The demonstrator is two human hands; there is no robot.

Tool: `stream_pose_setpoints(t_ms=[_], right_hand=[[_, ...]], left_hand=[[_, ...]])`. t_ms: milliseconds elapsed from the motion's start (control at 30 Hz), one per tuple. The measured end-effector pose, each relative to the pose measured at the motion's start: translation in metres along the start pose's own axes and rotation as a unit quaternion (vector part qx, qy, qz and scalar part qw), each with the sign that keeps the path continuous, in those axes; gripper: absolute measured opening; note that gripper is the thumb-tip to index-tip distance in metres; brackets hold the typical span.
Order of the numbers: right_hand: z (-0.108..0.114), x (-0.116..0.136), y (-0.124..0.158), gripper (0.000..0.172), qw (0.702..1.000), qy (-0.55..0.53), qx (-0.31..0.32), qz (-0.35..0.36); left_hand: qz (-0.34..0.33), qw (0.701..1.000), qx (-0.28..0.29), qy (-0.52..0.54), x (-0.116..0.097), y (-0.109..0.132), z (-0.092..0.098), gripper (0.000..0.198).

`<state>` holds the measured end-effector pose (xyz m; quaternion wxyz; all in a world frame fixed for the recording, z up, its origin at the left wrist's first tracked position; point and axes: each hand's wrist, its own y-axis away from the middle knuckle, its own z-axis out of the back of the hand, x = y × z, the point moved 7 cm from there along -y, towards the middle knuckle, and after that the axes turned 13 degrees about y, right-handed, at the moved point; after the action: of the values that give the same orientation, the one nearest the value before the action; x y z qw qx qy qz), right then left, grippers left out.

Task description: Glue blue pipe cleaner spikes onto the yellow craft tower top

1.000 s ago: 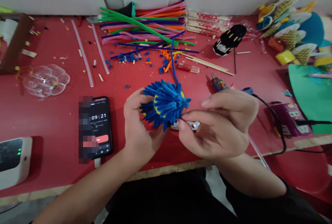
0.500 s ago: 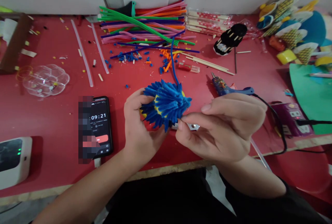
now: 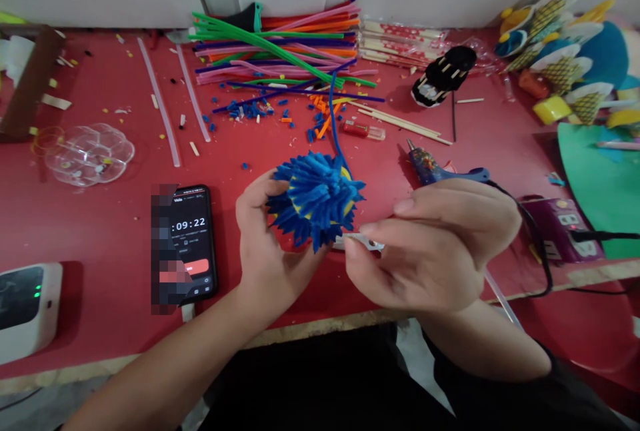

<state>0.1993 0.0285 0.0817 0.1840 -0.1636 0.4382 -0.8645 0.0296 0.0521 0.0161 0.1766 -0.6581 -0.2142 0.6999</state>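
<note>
A spiky blue craft piece [image 3: 325,191] with yellow showing between its fuzzy, pipe-cleaner-like points is up over the middle of the table. My left hand [image 3: 265,238] is closed round its left and lower side; some fingers are hidden behind it. Just to the right, my right hand [image 3: 425,244] has curled fingers, with thumb and forefinger tips a little apart. Those tips are near the piece but not touching it, and I see nothing between them. A flat silvery object [image 3: 375,244] lies partly hidden behind the right fingertips.
Coloured pipe cleaners [image 3: 280,51] lie at the back, with blue and orange clippings [image 3: 250,110] before them. A glue gun [image 3: 435,164] rests behind my right hand. Left are a phone [image 3: 200,244] and clear flower-shaped tray [image 3: 90,154]; a black figure [image 3: 445,74] stands back right.
My right fingertips have come away from the blue piece and parted slightly. The piece has turned a little in my left hand and moved slightly left.
</note>
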Motion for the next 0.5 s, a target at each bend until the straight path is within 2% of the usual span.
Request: stream_pose_setpoints(t_ms=[33,67,167,200,233,267,333,400,500], right_hand=[[0.008,-0.002,-0.001,0.011,0.998,-0.001,-0.062,-0.009],[0.01,-0.005,-0.002,0.009,0.996,0.006,-0.084,-0.015],[0.016,-0.015,-0.011,0.012,0.997,0.001,-0.083,0.0],[0.022,-0.027,-0.012,0.015,0.996,0.004,-0.084,-0.026],[0.03,-0.046,-0.012,0.018,0.991,0.024,-0.094,-0.087],[0.035,-0.067,-0.009,0.018,0.985,0.063,-0.075,-0.144],[0.032,-0.108,0.0,0.02,0.979,0.117,0.048,-0.158],[0.02,-0.146,0.015,0.025,0.976,0.127,0.156,-0.08],[0.003,-0.2,0.042,0.011,0.975,0.093,0.199,-0.028]], left_hand=[[0.005,1.0,-0.004,0.012,0.002,0.0,0.0,0.078],[0.007,1.0,-0.009,0.023,0.003,0.0,0.0,0.079],[0.014,0.999,-0.028,0.044,0.007,-0.001,0.002,0.079],[0.024,0.998,-0.034,0.05,0.009,-0.001,0.002,0.077],[0.034,0.997,-0.038,0.06,0.01,-0.002,0.002,0.075],[0.043,0.996,-0.041,0.071,0.012,-0.002,0.002,0.073],[0.059,0.993,-0.045,0.094,0.014,-0.004,0.002,0.07],[0.085,0.989,-0.044,0.112,0.019,-0.004,0.002,0.069],[0.126,0.983,-0.034,0.129,0.027,-0.003,0.0,0.069]])
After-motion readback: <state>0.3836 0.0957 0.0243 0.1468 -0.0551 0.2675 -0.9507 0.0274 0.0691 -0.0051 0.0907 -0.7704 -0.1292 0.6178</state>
